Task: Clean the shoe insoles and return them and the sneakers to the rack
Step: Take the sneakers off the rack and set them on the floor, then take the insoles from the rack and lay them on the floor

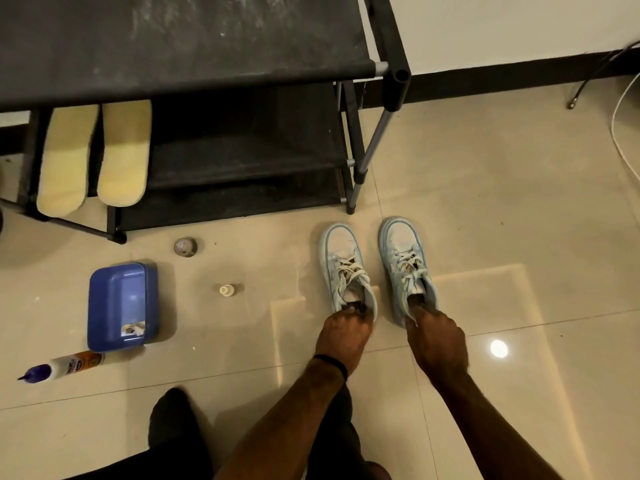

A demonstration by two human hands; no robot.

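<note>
Pale-blue left sneaker (346, 268) and right sneaker (407, 268): left hand (343, 332) and right hand (438, 337) each grip 1 heel.

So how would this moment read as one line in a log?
left hand: grips left sneaker heel | right hand: grips right sneaker heel | insoles: on rack

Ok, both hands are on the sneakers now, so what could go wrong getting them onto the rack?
1. Each hand grips only the heel opening of its sneaker, so a toe could swing down and slip free.
2. Loose laces may snag on the rack frame.
3. The small bottle, roll and blue tub lie on the floor near the rack and could be knocked over.
</note>
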